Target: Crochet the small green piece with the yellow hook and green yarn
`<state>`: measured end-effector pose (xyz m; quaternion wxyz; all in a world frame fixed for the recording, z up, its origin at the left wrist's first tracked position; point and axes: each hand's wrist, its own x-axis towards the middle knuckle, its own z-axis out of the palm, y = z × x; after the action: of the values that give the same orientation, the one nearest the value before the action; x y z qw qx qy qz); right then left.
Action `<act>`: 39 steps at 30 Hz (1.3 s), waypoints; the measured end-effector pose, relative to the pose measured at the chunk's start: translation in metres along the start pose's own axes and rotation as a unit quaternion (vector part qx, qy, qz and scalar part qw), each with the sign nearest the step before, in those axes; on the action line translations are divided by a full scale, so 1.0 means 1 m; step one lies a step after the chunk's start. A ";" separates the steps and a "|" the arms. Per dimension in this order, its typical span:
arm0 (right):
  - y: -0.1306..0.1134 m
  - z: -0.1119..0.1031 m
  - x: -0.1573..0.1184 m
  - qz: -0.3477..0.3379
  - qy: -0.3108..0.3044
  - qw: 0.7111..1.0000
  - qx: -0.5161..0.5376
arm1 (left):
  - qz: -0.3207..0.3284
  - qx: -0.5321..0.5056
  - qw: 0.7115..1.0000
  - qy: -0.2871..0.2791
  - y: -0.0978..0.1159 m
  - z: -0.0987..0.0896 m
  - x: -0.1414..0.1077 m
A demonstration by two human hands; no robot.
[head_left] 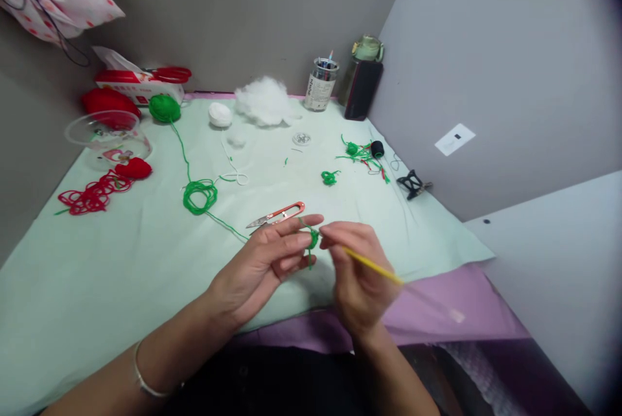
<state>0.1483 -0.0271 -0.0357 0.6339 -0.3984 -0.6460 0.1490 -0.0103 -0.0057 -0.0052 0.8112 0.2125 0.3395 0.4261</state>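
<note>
My left hand (265, 257) pinches a small green crocheted piece (313, 240) between thumb and fingers, with a short yarn tail hanging below it. Green yarn (226, 224) runs from a loose coil (199, 197) on the table to this hand, and a strand passes over the raised index finger. In my right hand (362, 273) is a crochet hook (374, 265) with a yellow handle, held like a pencil. Its tip is at the green piece, too small to make out. Thread snips (286, 211) with orange handles lie just beyond my left fingertips.
Red yarn (92, 194), a clear plastic bowl (78, 134), a green yarn ball (164, 108) and a tissue box (140, 89) stand at left. White stuffing (266, 102), a pen jar (321, 85) and a phone (363, 89) are at the back. Green scraps (329, 177) and a black clip (412, 184) lie right.
</note>
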 end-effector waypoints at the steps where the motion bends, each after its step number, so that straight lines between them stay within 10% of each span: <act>1: 0.000 -0.001 0.002 0.042 0.019 0.998 0.046 | 0.007 0.003 1.000 0.003 0.001 -0.001 0.001; 4: 0.000 0.001 0.007 0.144 0.031 0.973 0.177 | 0.057 0.045 0.997 0.013 0.000 -0.001 0.001; 20: 0.004 0.000 0.011 0.207 -0.003 0.937 0.280 | 0.112 0.164 0.980 0.015 0.004 -0.001 -0.005; 28: -0.002 -0.008 0.007 0.014 -0.051 0.997 0.052 | 0.146 0.207 0.967 0.019 0.002 -0.003 -0.005; 33: 0.000 -0.004 0.000 -0.160 -0.084 0.974 -0.137 | 0.134 0.174 0.975 0.032 -0.001 0.001 -0.005; 39: 0.004 -0.001 -0.005 -0.173 -0.041 0.964 -0.198 | 0.017 0.033 0.999 0.013 0.001 0.003 -0.002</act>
<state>0.1496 -0.0288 -0.0420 0.5313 -0.3915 -0.7473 -0.0775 -0.0091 -0.0072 -0.0018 0.7920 0.2394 0.3603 0.4308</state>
